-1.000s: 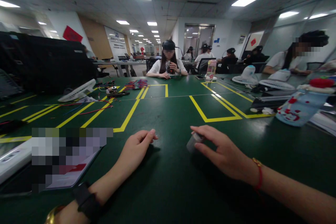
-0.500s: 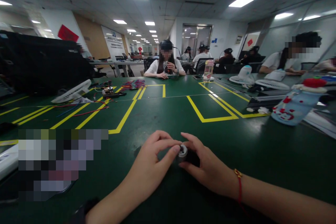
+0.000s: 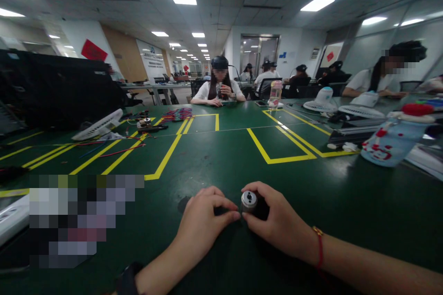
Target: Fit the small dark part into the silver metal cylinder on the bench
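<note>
A small silver cylindrical motor stands upright on the green table, with dark holes in its top face. My right hand is closed around it, thumb on the near side and fingers on the far side. To the left, my left hand has its thumb and forefinger pinched together, close beside the motor. Whatever may be between those fingertips is too small to make out.
Yellow tape lines mark the green table. On the left are a white fan, wires and a pixelated area. A blue bottle stands right, near more fans. A person sits opposite.
My left hand has come off the motor's top and moved down and left, its fingers pinched. My right hand has closed around the motor, whose top now shows fully.
</note>
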`<state>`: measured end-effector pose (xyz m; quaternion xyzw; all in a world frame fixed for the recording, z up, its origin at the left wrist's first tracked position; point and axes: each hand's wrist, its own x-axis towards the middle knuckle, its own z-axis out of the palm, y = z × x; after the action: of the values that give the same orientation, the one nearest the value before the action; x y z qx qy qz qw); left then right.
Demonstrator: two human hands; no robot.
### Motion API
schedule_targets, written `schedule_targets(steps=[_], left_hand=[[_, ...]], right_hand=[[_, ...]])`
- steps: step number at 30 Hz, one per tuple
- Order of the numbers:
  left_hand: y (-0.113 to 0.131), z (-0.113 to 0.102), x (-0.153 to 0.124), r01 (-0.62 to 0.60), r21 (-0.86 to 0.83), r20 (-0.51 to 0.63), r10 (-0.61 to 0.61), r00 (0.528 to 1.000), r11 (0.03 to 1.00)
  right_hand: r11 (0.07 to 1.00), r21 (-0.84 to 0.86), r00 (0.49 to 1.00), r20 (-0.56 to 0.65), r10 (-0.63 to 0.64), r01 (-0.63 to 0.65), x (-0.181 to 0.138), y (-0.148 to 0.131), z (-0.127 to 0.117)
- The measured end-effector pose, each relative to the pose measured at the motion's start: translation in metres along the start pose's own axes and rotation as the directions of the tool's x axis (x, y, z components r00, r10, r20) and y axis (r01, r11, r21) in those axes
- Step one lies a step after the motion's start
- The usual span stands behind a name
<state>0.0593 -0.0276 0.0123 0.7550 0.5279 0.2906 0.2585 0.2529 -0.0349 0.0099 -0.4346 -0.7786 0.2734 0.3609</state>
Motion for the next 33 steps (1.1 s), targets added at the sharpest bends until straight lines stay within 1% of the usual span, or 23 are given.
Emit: schedule_targets(steps=[2,5,8,10,11,13,14,16,18,19,21,22,23,24,25,26,27,28,29,30,32,33], left_hand=[[-0.003,0.005,0.001,-0.011,0.068,0.022,0.009,1.000,0.998],[-0.002,0.008,0.002,-0.019,0.095,0.027,0.016,0.999,0.995],[-0.002,0.003,0.000,-0.025,0.038,0.031,0.024,0.999,0.999],[-0.005,-0.006,-0.001,0.009,-0.023,0.012,-0.009,1.000,1.000],[-0.007,-0.013,-0.001,0.042,-0.053,-0.009,-0.043,0.999,0.998],[-0.016,-0.026,-0.001,0.135,-0.094,-0.064,-0.142,0.988,0.986],[-0.022,-0.032,0.000,0.170,-0.125,-0.092,-0.182,0.979,0.978],[-0.033,-0.042,0.003,0.219,-0.202,-0.139,-0.250,0.958,0.954],[-0.043,-0.045,0.005,0.253,-0.265,-0.165,-0.302,0.939,0.931],[-0.046,-0.045,0.006,0.261,-0.282,-0.171,-0.316,0.933,0.923],[-0.049,-0.043,0.007,0.265,-0.284,-0.180,-0.323,0.929,0.921],[-0.050,-0.041,0.007,0.264,-0.276,-0.184,-0.321,0.929,0.924],[-0.049,-0.040,0.007,0.263,-0.268,-0.191,-0.319,0.928,0.927],[-0.049,-0.039,0.007,0.264,-0.263,-0.197,-0.319,0.927,0.928],[-0.049,-0.038,0.007,0.264,-0.261,-0.202,-0.320,0.926,0.929],[-0.048,-0.038,0.007,0.263,-0.259,-0.208,-0.319,0.925,0.929],[-0.048,-0.038,0.006,0.260,-0.255,-0.214,-0.317,0.924,0.931],[-0.048,-0.038,0.006,0.256,-0.249,-0.220,-0.312,0.924,0.934],[-0.048,-0.038,0.006,0.252,-0.240,-0.227,-0.307,0.924,0.937],[-0.048,-0.038,0.006,0.250,-0.231,-0.234,-0.303,0.924,0.940],[-0.049,-0.038,0.006,0.246,-0.221,-0.240,-0.297,0.924,0.944],[-0.050,-0.038,0.006,0.243,-0.219,-0.238,-0.293,0.926,0.945]], right_hand=[[1.000,0.000,1.000,-0.007,0.001,-0.001,0.000,0.001,0.001],[1.000,0.004,1.000,-0.001,-0.005,0.005,-0.001,0.001,0.003],[1.000,-0.016,1.000,-0.020,0.006,-0.006,0.000,-0.001,0.000],[0.996,-0.087,0.995,-0.093,0.027,-0.035,0.004,0.002,-0.013],[0.988,-0.142,0.989,-0.138,0.047,-0.067,0.007,0.006,-0.023],[0.945,-0.278,0.967,-0.231,0.108,-0.172,0.015,0.023,-0.053],[0.905,-0.349,0.952,-0.267,0.151,-0.242,0.019,0.034,-0.072],[0.783,-0.489,0.909,-0.347,0.229,-0.384,0.025,0.063,-0.112],[0.656,-0.576,0.871,-0.378,0.315,-0.487,0.028,0.091,-0.149],[0.600,-0.607,0.854,-0.373,0.364,-0.521,0.029,0.103,-0.164],[0.528,-0.650,0.831,-0.342,0.439,-0.547,0.028,0.115,-0.182],[0.510,-0.670,0.834,-0.338,0.437,-0.539,0.028,0.114,-0.184],[0.502,-0.691,0.849,-0.353,0.394,-0.520,0.028,0.108,-0.181],[0.507,-0.712,0.873,-0.373,0.312,-0.486,0.027,0.099,-0.173],[0.532,-0.730,0.902,-0.381,0.204,-0.429,0.026,0.086,-0.160],[0.571,-0.743,0.927,-0.364,0.093,-0.349,0.025,0.071,-0.143],[0.626,-0.740,0.949,-0.314,0.000,-0.245,0.023,0.055,-0.122],[0.717,-0.689,0.977,-0.208,-0.053,-0.108,0.021,0.040,-0.100],[0.797,-0.603,0.994,-0.077,-0.079,0.016,0.018,0.026,-0.077],[0.846,-0.521,0.994,0.040,-0.105,0.110,0.015,0.014,-0.056],[0.884,-0.413,0.967,0.211,-0.141,0.219,0.009,0.000,-0.021],[0.891,-0.383,0.954,0.260,-0.149,0.243,0.007,-0.003,-0.010]])
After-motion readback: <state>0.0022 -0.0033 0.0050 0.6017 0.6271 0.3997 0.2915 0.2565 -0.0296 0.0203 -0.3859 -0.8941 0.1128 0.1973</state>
